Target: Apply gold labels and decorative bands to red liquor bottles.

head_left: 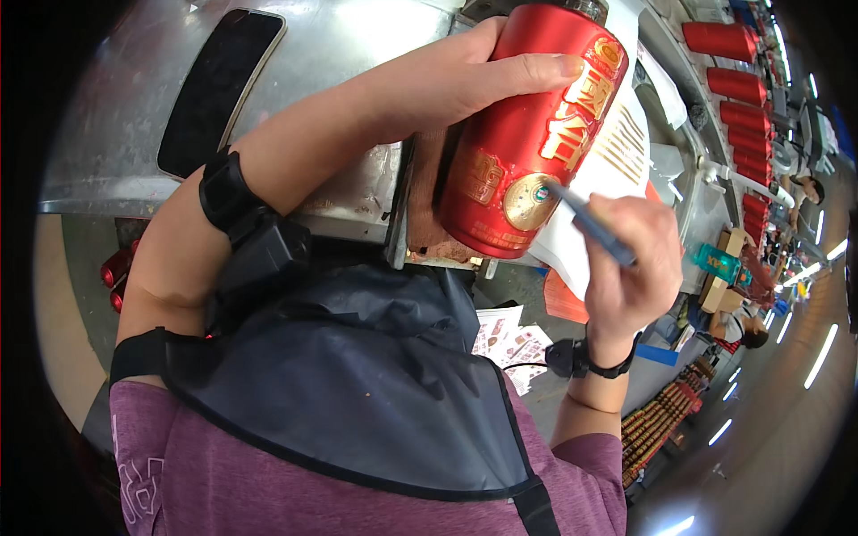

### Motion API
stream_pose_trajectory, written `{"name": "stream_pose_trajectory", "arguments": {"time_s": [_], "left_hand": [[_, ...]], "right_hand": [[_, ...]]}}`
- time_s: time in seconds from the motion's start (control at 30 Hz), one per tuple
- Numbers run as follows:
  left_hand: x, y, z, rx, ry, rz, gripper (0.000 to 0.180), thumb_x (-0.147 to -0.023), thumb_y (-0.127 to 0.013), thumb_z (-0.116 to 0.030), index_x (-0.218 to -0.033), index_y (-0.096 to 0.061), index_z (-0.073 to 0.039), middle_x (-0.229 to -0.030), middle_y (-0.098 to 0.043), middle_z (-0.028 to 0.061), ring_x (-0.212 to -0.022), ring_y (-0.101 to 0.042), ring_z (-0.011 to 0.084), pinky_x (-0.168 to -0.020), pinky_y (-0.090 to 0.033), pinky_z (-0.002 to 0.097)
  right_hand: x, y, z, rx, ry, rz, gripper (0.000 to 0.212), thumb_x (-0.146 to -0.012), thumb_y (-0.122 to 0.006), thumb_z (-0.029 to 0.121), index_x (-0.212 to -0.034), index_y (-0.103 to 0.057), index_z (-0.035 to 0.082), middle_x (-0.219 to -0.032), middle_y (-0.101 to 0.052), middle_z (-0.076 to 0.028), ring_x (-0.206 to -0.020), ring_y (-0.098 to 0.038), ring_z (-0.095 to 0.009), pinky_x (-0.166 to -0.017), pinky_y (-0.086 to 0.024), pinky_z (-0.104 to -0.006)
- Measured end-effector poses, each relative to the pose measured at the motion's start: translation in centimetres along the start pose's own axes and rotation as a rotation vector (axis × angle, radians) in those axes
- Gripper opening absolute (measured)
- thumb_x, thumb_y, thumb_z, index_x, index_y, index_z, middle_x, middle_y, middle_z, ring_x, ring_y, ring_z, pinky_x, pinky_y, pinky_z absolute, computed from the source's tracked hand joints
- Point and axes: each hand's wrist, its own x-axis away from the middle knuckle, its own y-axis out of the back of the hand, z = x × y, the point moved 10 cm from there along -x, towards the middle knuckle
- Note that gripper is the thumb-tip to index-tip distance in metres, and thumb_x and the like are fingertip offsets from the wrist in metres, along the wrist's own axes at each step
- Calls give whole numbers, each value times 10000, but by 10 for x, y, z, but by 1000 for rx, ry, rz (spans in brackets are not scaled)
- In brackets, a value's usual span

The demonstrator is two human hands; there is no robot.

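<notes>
A red bottle [514, 134] with raised gold characters lies tilted at the upper middle, its dark neck pointing away from me. My left hand [487, 76] is wrapped round its far part, thumb along the top and the other fingers hidden behind. Near the bottle's base is a round gold medallion [527, 207] with a small green mark. My right hand [639, 255] grips a slim dark grey pen-like tool [597, 230], somewhat blurred. The tool's tip is at the medallion; whether it touches cannot be made out.
A black phone [222, 94] lies on the metal worktop [344, 54] at left. White paper [572, 246] sits behind the bottle, with printed sheets [514, 344] lower down. Several red bottles [737, 85] line the right side; people work farther off.
</notes>
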Motion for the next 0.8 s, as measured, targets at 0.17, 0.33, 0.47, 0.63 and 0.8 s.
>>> {"name": "stream_pose_trajectory", "arguments": {"time_s": [0.17, 0.33, 0.47, 0.63, 0.8], "left_hand": [[-1, -2, 4, -5, -10, 19, 627, -951, -689, -450, -1346, -503, 1, -1178, -664, 131, -1040, -671, 176, -910, -549, 317], [7, 3, -5, -175, -103, -87, 770, -921, -721, -503, -1399, -428, 26, -1242, -624, 154, -1124, -642, 207, -982, -528, 342], [8, 5, -5, -215, -53, -94, 825, -909, -732, -514, -1436, -401, 29, -1288, -607, 165, -1176, -617, 219, -1018, -499, 354], [11, 9, -2, -149, 33, -39, 799, -899, -764, -441, -1437, -407, 29, -1298, -609, 163, -1186, -614, 216, -1037, -479, 342], [6, 8, 4, -170, 84, -17, 750, -879, -795, -401, -1395, -460, 30, -1261, -634, 156, -1159, -630, 204, -1017, -496, 335]], "right_hand": [[3, -5, 14, -89, 48, 33, 314, -669, -786, -26, -967, -747, 64, -896, -738, -77, -814, -674, -229, -728, -537, -321], [3, 6, 8, -34, -30, -44, 311, -715, -802, -57, -999, -708, 30, -894, -724, -99, -816, -668, -241, -718, -518, -323], [11, 2, 31, 31, -9, -7, 317, -676, -797, 43, -986, -753, 93, -905, -720, -75, -840, -655, -235, -748, -510, -339], [6, -14, 50, 100, 75, 107, 327, -668, -787, 105, -994, -784, 123, -938, -710, -52, -851, -655, -229, -756, -527, -351], [9, -15, 63, 151, 97, 144, 272, -666, -752, 103, -934, -796, 115, -929, -716, -62, -827, -661, -234, -745, -544, -353]]}}
